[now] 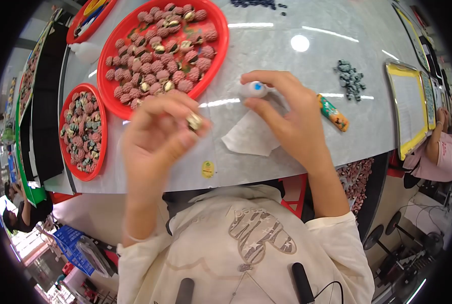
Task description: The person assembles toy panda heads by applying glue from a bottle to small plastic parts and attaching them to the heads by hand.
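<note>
My left hand is closed in a pinch on a small cream-and-dark piece, held near the front rim of a large red tray. Several pink, bumpy shell-like pieces fill that tray, some showing cream or dark parts. A small white squeeze bottle with a blue tip sits between the thumb and fingers of my right hand. Beneath the right hand lies a white sheet of tissue on the grey table.
A smaller red tray of pink and grey-green pieces stands at the left. On the right are a green-and-orange tube, a pile of dark green pieces and a yellow-edged tray. Another white bottle lies at the far left.
</note>
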Available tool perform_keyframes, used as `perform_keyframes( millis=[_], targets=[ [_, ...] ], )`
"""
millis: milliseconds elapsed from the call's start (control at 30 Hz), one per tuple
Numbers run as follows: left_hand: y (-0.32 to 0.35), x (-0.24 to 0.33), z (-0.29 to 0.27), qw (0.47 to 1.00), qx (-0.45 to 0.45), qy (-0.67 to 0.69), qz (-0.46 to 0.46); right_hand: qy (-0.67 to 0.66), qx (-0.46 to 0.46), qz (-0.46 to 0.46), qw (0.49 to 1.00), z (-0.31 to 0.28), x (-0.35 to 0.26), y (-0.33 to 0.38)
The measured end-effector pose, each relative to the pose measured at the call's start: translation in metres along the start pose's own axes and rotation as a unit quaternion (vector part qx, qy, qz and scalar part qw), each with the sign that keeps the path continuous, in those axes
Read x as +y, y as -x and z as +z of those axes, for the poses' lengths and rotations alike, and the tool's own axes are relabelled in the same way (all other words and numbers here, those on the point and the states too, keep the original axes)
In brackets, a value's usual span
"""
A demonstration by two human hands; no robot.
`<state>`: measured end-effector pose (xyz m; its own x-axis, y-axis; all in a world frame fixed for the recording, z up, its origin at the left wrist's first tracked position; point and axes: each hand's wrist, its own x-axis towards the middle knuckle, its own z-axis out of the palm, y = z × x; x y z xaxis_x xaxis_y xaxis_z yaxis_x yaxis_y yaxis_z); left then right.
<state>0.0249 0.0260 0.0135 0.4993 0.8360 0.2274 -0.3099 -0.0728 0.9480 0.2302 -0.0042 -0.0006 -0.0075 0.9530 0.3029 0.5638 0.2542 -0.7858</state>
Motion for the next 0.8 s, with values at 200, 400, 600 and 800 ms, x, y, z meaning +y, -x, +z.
perform_keyframes(
  millis=[200,400,600,800],
  targets=[
    [0.034,-0.015,0.023,0.967,0.130,0.176,-0.131,-0.271,0.059,0.115,0.954,-0.006,-0.017,0.014],
    [0.034,-0.028,0.007,0.968,0.082,0.189,-0.144,-0.215,0.057,0.138,0.965,-0.034,-0.023,0.031],
    [0.032,-0.027,0.011,0.957,0.081,0.213,-0.181,-0.191,0.024,0.106,0.976,-0.030,-0.030,0.030],
    [0.034,-0.026,0.008,0.942,0.060,0.289,-0.160,-0.238,0.002,0.085,0.968,-0.029,-0.034,0.025]
  ],
)
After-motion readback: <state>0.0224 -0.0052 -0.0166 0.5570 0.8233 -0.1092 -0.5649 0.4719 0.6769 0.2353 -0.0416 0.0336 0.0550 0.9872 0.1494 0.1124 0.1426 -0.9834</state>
